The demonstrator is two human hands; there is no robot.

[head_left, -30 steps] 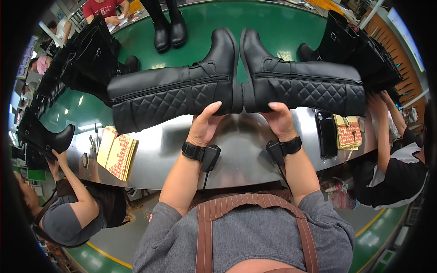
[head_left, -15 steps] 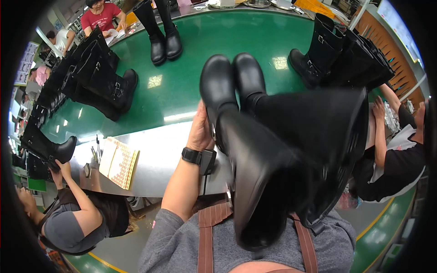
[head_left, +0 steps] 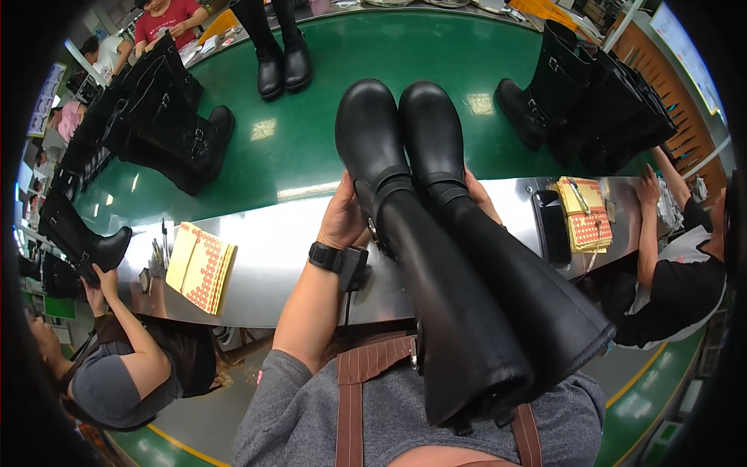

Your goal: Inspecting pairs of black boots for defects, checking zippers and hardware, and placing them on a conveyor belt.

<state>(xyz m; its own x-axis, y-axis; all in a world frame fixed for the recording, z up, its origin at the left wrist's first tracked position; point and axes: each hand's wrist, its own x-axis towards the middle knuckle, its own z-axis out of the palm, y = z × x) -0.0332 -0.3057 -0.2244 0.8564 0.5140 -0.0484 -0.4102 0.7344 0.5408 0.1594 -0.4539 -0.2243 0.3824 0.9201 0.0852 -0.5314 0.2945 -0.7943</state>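
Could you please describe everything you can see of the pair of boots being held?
The boots are tall, black and smooth like leather, with rounded toes and a buckled strap at each ankle. They are held side by side, toes pointing away, shafts towards the person. The left hand grips one ankle; the right hand shows behind the other.

Grey short-sleeved shirt, brown striped apron straps, and a black wrist device (head_left: 336, 259) with cable.
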